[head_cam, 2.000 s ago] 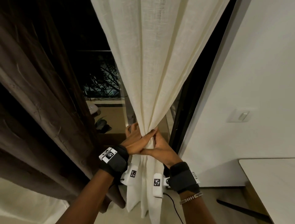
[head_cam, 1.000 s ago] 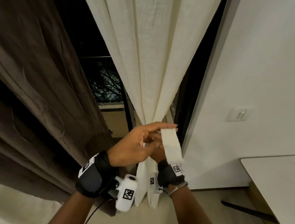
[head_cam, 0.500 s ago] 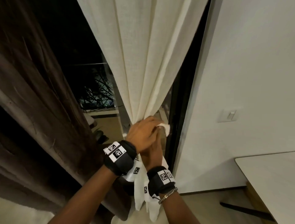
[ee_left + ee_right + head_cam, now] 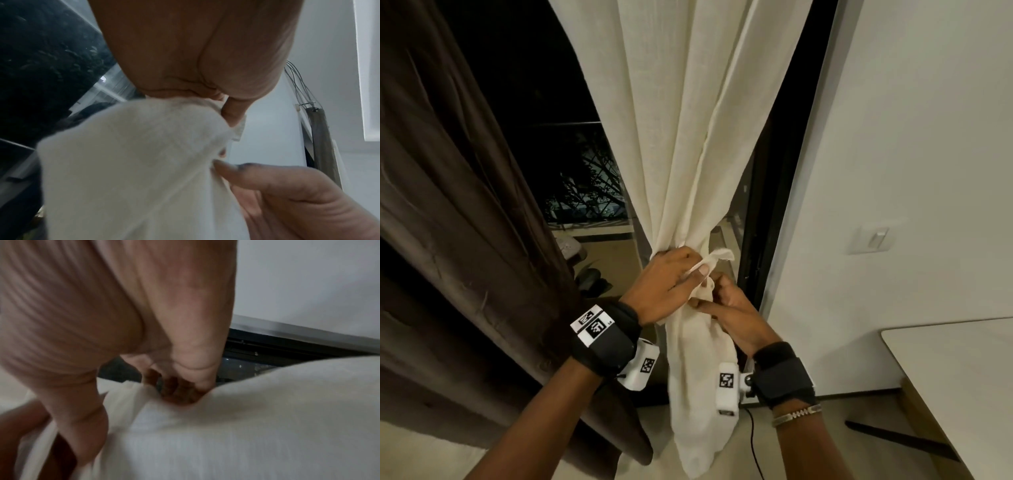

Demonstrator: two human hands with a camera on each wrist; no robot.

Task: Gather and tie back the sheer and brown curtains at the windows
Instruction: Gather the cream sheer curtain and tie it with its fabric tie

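Left hand (image 4: 195, 53) pinching bunched sheer curtain (image 4: 133, 170), right hand (image 4: 298, 203) fingers touching the fabric, white wall (image 4: 267, 138) behind

Pale floor (image 4: 804, 455) beneath; a black cable (image 4: 754, 442) trails onto it.

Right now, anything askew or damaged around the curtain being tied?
Nothing damaged. The sheer curtain is bunched; left hand and right hand pinch the tie strip, one end sticking out loose. The brown curtain hangs untied.
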